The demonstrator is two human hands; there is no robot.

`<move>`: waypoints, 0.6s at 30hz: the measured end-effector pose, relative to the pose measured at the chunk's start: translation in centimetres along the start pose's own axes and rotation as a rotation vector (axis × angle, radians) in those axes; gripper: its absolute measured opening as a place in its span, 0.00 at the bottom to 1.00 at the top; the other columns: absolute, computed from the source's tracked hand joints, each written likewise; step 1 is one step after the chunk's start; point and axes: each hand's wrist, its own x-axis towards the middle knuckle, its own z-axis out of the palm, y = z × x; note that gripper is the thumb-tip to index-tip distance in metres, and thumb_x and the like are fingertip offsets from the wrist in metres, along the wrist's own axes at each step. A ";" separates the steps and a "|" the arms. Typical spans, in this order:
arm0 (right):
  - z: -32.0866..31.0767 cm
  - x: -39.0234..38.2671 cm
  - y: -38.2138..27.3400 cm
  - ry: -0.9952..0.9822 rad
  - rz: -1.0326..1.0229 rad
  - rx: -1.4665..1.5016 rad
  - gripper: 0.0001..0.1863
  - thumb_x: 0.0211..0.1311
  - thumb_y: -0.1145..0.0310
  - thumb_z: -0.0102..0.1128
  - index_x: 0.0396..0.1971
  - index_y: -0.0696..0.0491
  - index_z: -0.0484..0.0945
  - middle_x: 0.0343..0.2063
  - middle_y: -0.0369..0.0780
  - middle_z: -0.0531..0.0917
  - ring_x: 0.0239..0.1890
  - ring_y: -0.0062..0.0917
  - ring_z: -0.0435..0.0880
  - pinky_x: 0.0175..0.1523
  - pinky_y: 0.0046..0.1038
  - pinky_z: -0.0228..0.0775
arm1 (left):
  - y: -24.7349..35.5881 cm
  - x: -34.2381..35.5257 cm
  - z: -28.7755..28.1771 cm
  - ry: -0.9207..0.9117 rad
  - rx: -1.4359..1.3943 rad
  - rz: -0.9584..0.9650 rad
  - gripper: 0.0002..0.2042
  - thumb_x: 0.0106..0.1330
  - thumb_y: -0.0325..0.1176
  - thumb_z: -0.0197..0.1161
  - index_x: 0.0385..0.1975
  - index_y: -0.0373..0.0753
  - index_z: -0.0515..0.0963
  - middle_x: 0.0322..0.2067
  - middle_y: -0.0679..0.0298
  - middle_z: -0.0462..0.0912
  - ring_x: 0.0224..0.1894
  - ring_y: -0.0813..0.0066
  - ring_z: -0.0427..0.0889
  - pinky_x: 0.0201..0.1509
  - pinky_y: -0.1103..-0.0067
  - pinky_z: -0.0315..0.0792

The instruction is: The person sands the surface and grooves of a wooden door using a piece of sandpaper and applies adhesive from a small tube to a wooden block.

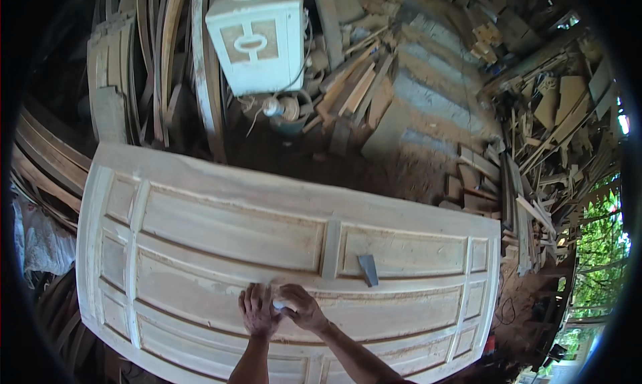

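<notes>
White object (277,304) mostly hidden, clamped in right fingers (287,292), left fingers (257,294) slightly apart

A head-worn fisheye looks down from the near side, close above the hands (257,310) and door (234,227), its wide view reaching far scrap wood (360,90).
</notes>
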 end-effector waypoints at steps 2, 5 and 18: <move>-2.1 -0.1 0.0 0.077 0.234 0.107 0.21 0.61 0.75 0.72 0.53 0.58 0.78 0.51 0.46 0.84 0.57 0.38 0.84 0.59 0.37 0.79 | -0.1 -1.0 0.2 -0.080 -0.037 -0.037 0.47 0.57 0.71 0.64 0.72 0.46 0.65 0.68 0.53 0.64 0.73 0.49 0.63 0.76 0.45 0.55; -6.7 0.8 4.0 0.193 0.458 0.317 0.18 0.67 0.76 0.68 0.55 0.59 0.76 0.50 0.44 0.84 0.53 0.27 0.86 0.52 0.31 0.82 | 0.1 -1.2 0.7 0.015 -0.012 -0.027 0.47 0.57 0.70 0.65 0.71 0.45 0.66 0.67 0.52 0.64 0.73 0.50 0.63 0.76 0.45 0.54; -14.8 5.5 12.5 0.771 0.509 0.682 0.20 0.65 0.69 0.71 0.55 0.58 0.79 0.38 0.36 0.84 0.37 0.17 0.81 0.42 0.22 0.76 | 1.3 1.6 -0.3 -0.055 -0.030 -0.080 0.42 0.63 0.65 0.62 0.70 0.42 0.65 0.67 0.56 0.68 0.74 0.54 0.61 0.77 0.49 0.53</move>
